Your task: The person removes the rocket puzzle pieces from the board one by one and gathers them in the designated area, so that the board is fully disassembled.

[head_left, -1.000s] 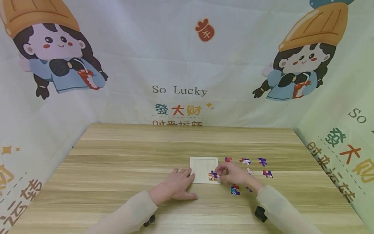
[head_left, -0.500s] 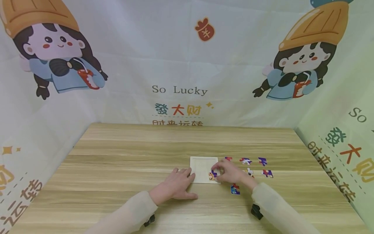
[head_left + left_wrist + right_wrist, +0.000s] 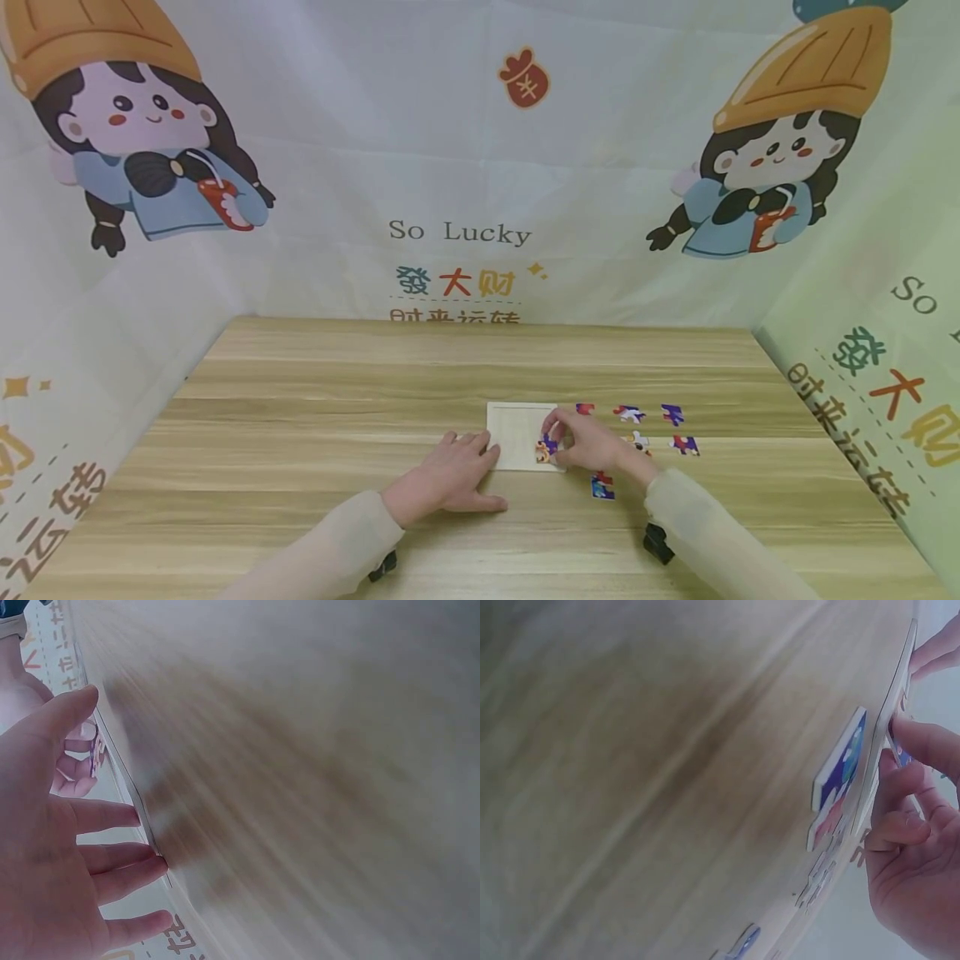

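A pale square puzzle tray [image 3: 517, 421] lies flat on the table. My left hand [image 3: 455, 475] rests at its left side, fingers spread and fairly straight, fingertips touching the edge; the left wrist view shows those fingers [image 3: 124, 874] against the rim. At the tray's lower right corner my right hand [image 3: 588, 442] pinches a purple and yellow jigsaw piece [image 3: 545, 451] between thumb and fingers. In the right wrist view only a sliver of this piece shows, and the fingers cover part of it.
Several loose jigsaw pieces lie right of the tray: a red one [image 3: 585, 409], a white and purple one [image 3: 629, 413], purple ones [image 3: 672, 414], and a blue and red one [image 3: 602, 486] nearer the front. My right forearm passes over that side. A printed cloth [image 3: 450, 167] hangs behind the table.
My right hand has shifted slightly left, further over the tray's corner, with its fingers still at the jigsaw piece. The left hand and tray stay in place.
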